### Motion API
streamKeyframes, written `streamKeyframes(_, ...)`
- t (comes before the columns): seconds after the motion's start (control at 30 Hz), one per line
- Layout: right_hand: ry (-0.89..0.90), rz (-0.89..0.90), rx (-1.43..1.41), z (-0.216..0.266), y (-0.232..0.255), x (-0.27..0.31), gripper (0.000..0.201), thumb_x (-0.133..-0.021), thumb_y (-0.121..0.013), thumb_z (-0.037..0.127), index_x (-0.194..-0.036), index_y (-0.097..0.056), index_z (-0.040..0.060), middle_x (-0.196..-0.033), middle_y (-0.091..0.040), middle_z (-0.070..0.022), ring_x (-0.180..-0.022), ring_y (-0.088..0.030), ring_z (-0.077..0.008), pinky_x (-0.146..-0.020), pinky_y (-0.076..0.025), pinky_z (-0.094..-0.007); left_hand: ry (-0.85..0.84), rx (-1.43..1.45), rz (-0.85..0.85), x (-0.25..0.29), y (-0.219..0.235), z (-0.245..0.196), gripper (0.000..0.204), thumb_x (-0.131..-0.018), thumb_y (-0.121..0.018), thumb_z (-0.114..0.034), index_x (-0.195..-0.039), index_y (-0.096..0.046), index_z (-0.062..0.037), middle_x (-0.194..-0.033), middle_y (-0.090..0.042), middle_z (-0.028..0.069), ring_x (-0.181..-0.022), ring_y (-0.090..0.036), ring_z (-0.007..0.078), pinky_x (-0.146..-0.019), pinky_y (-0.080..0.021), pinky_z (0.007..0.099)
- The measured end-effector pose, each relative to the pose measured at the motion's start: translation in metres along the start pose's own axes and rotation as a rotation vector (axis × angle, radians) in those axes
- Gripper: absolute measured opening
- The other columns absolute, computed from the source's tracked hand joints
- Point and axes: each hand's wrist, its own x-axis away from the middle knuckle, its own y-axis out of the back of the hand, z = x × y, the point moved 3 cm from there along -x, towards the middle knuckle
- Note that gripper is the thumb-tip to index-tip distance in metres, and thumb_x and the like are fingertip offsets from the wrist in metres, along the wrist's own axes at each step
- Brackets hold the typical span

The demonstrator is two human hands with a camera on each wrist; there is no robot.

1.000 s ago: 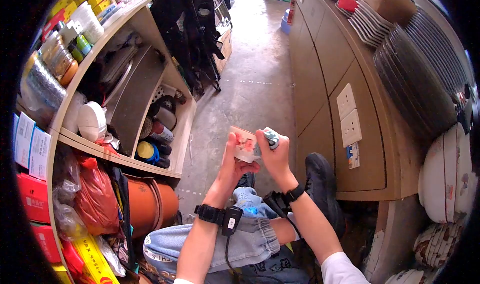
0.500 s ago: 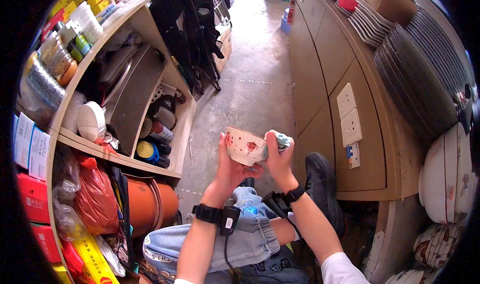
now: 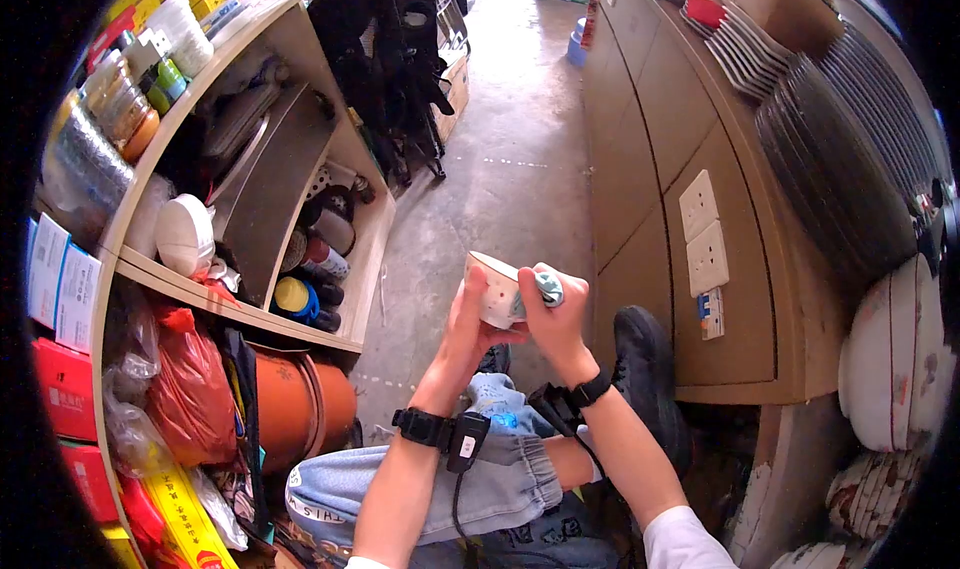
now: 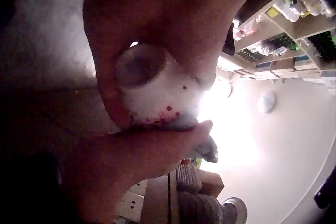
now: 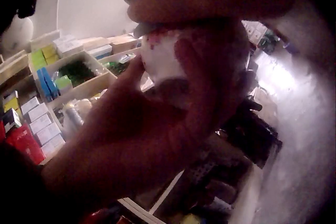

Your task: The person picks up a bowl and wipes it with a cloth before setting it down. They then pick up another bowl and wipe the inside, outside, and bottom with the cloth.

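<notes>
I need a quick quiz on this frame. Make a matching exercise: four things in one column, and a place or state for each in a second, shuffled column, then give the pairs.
Things:
1. bowl
2. cloth
3. orange pot
4. stack of plates

Places or states:
A. on the counter at upper right
B. gripped in the left hand, tilted on its side
C. low under the shelf at left
D. pinched in the right hand against the bowl

Pairs: 1-B, 2-D, 3-C, 4-A
</notes>
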Motion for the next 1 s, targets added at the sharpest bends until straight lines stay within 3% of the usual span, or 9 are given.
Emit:
streamKeyframes(0.23,0.058,-0.02,-0.061,0.0,0.005,0.002,0.033,-0.092,-0.069,0.018,-0.067,-0.057,0.0001,-0.056,-0.048,-0.0123,-0.047,-0.048,-0.0218,-0.047,-0.037,-0.0335,0.099,0.038,-0.075,-0.001,0.0,0.003,0.091,-0.086,-0.02,-0.087,-0.107,-0.064,-0.01,-0.079,-0.066,0.0052,-0.055,-0.061,0.0163,-0.046,-0.047,0.0268)
streamKeyframes(0.37,0.08,0.002,-0.117,-0.002,0.006,0.002,0.032,-0.092,-0.068,0.017,-0.068,-0.056,-0.0006,-0.057,-0.047,-0.0117,-0.048,-0.048,-0.0225,-0.048,-0.037,-0.0331,0.106,0.135,-0.091,0.0,0.001,0.001,0.091,-0.087,-0.019,-0.086,-0.106,-0.064,-0.0102,-0.078,-0.067,0.0057,-0.051,-0.06,0.0168,-0.042,-0.045,0.0282)
streamKeyframes(0.57,0.163,-0.037,-0.165,-0.001,0.008,0.004,0.032,-0.091,-0.067,0.014,-0.066,-0.053,-0.0006,-0.057,-0.044,-0.0112,-0.047,-0.048,-0.0257,-0.048,-0.036,-0.0339,0.112,0.235,0.048,0.002,0.001,0.001,0.082,-0.088,-0.025,-0.085,-0.112,-0.061,-0.0149,-0.086,-0.067,0.0029,-0.063,-0.062,0.0167,-0.045,-0.043,0.0304)
streamKeyframes(0.67,0.27,-0.076,-0.21,0.002,0.011,0.006,0.033,-0.09,-0.067,0.013,-0.064,-0.051,0.0006,-0.056,-0.043,-0.0107,-0.047,-0.048,-0.0267,-0.047,-0.035,-0.0344,0.188,0.296,-0.031,0.006,-0.006,-0.001,0.089,-0.088,-0.02,-0.085,-0.11,-0.063,-0.0104,-0.077,-0.068,0.0081,-0.055,-0.063,0.0189,-0.045,-0.047,0.0297)
streamKeyframes(0.77,0.221,-0.091,-0.156,0.004,0.012,0.006,0.034,-0.088,-0.067,0.012,-0.062,-0.05,0.0012,-0.056,-0.044,-0.0112,-0.046,-0.049,-0.0277,-0.047,-0.037,-0.0349,0.209,0.312,0.116,0.003,-0.003,0.008,0.087,-0.091,-0.02,-0.082,-0.119,-0.06,-0.0107,-0.091,-0.07,0.0106,-0.07,-0.068,0.0216,-0.053,-0.055,0.0335)
streamKeyframes(0.83,0.331,-0.164,-0.039,0.01,0.009,0.004,0.033,-0.083,-0.07,0.012,-0.06,-0.049,0.0031,-0.055,-0.044,-0.0109,-0.047,-0.05,-0.0285,-0.048,-0.039,-0.0354,0.141,0.263,-0.016,0.0,-0.004,0.007,0.085,-0.094,-0.021,-0.078,-0.13,-0.055,-0.0099,-0.114,-0.067,0.0122,-0.095,-0.069,0.0237,-0.07,-0.06,0.0363)
streamKeyframes(0.87,0.331,-0.163,-0.039,0.012,0.01,0.003,0.033,-0.083,-0.07,0.012,-0.06,-0.049,0.0031,-0.055,-0.044,-0.0109,-0.047,-0.05,-0.0285,-0.048,-0.039,-0.0354,0.14,0.264,-0.016,0.001,-0.004,0.006,0.085,-0.094,-0.021,-0.078,-0.13,-0.055,-0.0099,-0.114,-0.067,0.0122,-0.095,-0.069,0.0237,-0.07,-0.06,0.0363)
streamKeyframes(0.93,0.448,-0.004,0.067,0.02,0.004,0.002,0.028,-0.077,-0.072,0.009,-0.059,-0.051,0.0036,-0.055,-0.045,-0.0114,-0.048,-0.051,-0.0279,-0.048,-0.04,-0.0335,0.134,0.277,-0.091,0.002,-0.002,0.003,0.083,-0.096,-0.022,-0.074,-0.139,-0.048,-0.008,-0.129,-0.06,0.0121,-0.115,-0.062,0.0238,-0.087,-0.058,0.0392)
streamKeyframes(1.0,0.502,0.033,0.139,0.02,0.001,0.003,0.026,-0.073,-0.073,0.007,-0.059,-0.052,0.0059,-0.054,-0.045,-0.0095,-0.047,-0.05,-0.0278,-0.047,-0.04,-0.0341,0.088,0.301,-0.069,0.002,-0.002,0.0,0.083,-0.096,-0.024,-0.074,-0.139,-0.048,-0.0074,-0.13,-0.06,0.0122,-0.117,-0.061,0.0233,-0.091,-0.056,0.0387)
